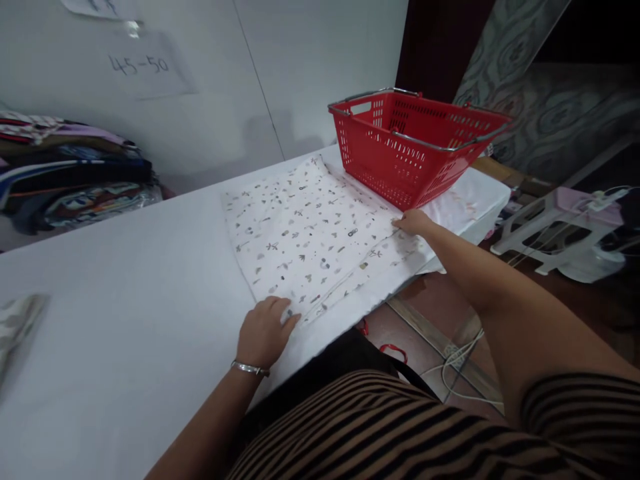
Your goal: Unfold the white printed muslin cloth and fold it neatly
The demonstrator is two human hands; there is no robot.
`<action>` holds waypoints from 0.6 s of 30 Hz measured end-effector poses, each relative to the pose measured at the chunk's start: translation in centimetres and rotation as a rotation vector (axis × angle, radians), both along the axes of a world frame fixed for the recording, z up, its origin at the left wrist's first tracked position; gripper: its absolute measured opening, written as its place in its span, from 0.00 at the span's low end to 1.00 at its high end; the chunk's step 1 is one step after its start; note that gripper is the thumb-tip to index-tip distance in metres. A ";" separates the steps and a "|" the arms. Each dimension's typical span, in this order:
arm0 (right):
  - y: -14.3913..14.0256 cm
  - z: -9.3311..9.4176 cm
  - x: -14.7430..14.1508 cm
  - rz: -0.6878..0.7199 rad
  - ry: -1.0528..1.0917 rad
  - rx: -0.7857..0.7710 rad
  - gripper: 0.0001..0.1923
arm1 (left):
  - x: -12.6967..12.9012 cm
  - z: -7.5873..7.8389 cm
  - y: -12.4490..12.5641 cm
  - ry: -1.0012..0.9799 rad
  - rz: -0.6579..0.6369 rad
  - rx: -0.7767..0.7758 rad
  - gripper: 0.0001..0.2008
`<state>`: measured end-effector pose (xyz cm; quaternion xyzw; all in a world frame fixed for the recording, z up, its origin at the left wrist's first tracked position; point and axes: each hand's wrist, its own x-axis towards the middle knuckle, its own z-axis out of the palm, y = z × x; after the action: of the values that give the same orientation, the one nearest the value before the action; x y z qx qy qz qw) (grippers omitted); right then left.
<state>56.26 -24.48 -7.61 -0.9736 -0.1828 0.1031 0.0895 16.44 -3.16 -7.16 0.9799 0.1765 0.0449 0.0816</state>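
Observation:
A white cloth (305,233) with small grey, brown and olive printed motifs lies spread on the white-covered table. A fold or seam line runs along its near side. My left hand (263,330) rests on its near left corner, palm down, with the thumb apart from the fingers. At the far right end of the near side, my right hand (417,223) pinches the cloth's edge, close to the foot of the red basket (385,163). The basket seems to stand partly on or against the cloth's right side.
Folded clothes (75,173) are piled at the left by the wall. Part of another cloth (17,327) shows at the table's left. A white plastic stool (565,220) and a cable (450,373) are on the floor at the right. A paper marked 45-50 (150,67) hangs on the wall.

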 end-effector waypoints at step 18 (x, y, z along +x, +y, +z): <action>1.1 3.8 -1.2 -0.241 0.352 0.530 0.09 | 0.5 1.5 -0.6 0.169 0.078 -0.094 0.16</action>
<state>55.04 -23.38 -3.85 -0.8984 -0.0686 0.2073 0.3810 16.97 -3.72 -5.67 0.9677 0.2226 -0.0429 0.1106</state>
